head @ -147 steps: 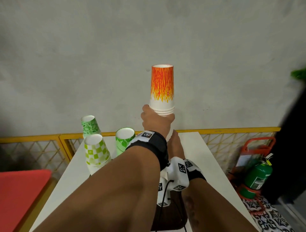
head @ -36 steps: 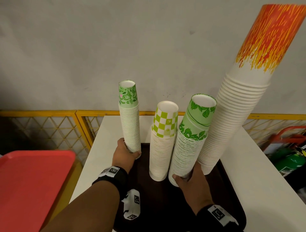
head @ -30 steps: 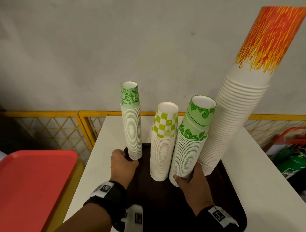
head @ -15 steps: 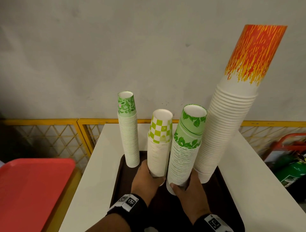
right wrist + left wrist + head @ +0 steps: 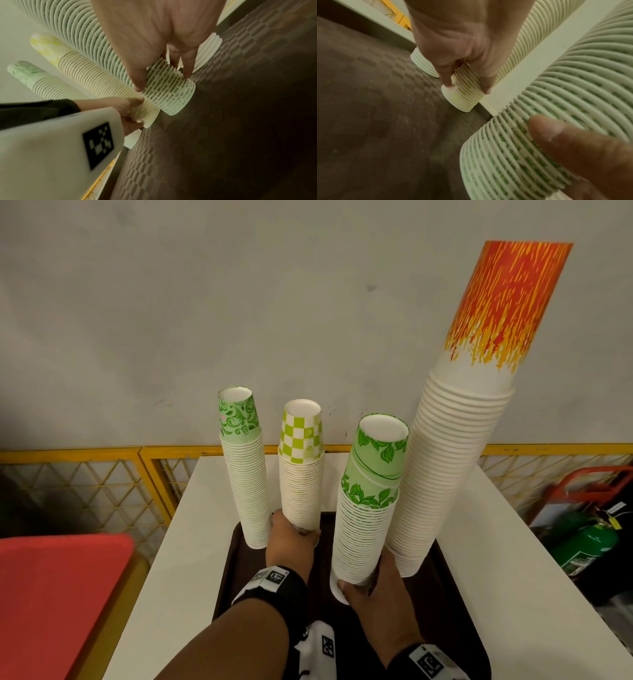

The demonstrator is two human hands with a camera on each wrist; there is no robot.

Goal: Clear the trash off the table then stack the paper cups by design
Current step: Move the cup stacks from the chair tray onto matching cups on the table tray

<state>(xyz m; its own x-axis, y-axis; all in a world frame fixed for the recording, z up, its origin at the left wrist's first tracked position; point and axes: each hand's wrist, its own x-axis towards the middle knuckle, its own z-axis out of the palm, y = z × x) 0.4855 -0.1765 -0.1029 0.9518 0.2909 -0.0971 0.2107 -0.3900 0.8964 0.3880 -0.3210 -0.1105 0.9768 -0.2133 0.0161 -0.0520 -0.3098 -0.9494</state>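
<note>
Four stacks of upturned paper cups stand on a dark brown tray (image 5: 455, 604) on the white table (image 5: 534, 570). The left hand (image 5: 291, 542) curls thumb and fingers round the base of the checkered stack (image 5: 301, 474), near the tray's far edge. The right hand (image 5: 380, 590) grips the foot of the leaf-print stack (image 5: 366, 508), which leans and sits nearer the tray's middle. The swirl-print stack (image 5: 246, 474) stands at the far left corner, and the tall flame-print stack (image 5: 455, 446) along the right edge, just beside the leaf-print one.
</note>
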